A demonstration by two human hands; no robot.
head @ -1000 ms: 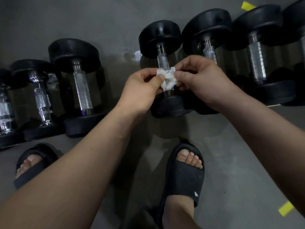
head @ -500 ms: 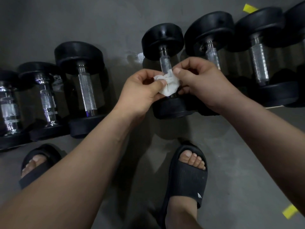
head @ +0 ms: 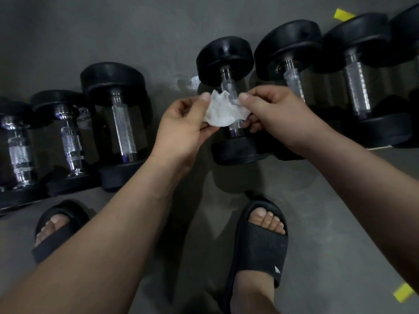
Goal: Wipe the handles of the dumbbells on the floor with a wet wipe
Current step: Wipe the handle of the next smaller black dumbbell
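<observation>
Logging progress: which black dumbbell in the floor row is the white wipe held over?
The black, chrome-handled dumbbell just right of the row's gap: left hand and right hand pinch the crumpled white wet wipe over its handle; other handles show bare.

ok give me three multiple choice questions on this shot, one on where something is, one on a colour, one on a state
1. Where is the wet wipe? A on the floor; B between both hands, in front of a dumbbell handle; C on a slide sandal.
2. What colour are the tape strips? A red; B yellow; C blue.
3. How is the wipe? A sealed in a packet; B balled in one fist; C partly opened out.
Answers: B, the left hand and right hand each pinch an edge; B, both strips are yellow; C, it spreads crumpled between the two hands.
</observation>
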